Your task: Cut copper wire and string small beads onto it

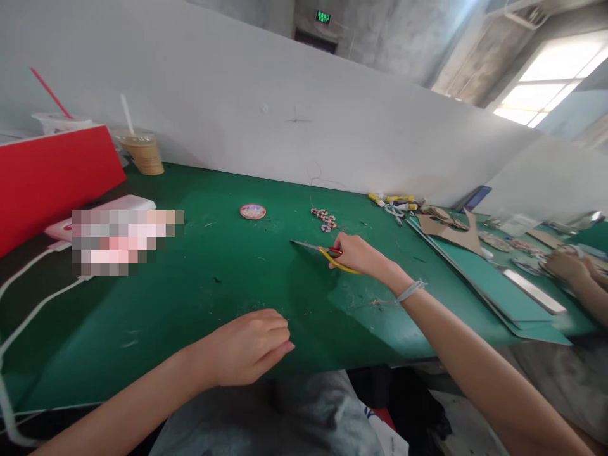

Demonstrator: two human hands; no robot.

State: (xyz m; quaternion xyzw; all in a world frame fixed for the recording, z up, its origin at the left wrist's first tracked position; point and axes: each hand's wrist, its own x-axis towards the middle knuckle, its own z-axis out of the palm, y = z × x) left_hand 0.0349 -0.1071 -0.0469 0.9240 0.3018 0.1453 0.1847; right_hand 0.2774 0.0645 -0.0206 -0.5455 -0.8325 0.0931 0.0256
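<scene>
Just above the green table, my right hand (354, 253) grips a pair of scissors (325, 251) with yellow and red handles, its blades pointing left. My left hand (254, 345) is closed near the front edge of the table, thumb pressed to its fingers; whatever it pinches, if anything, is too small to make out. A small cluster of beads (327, 220) with a thin wire curling up from it lies beyond the scissors. Left of the beads sits a round, flat disc (253, 211) with a coloured print.
Green cutting boards (494, 282) and cardboard (453, 231) lie at right, near yellow markers (401, 199). Another person's hand (567, 263) is at far right. At left are a cup (144, 154), a red box (61, 177) and a white cable (35, 308). A partition (228, 107) stands behind.
</scene>
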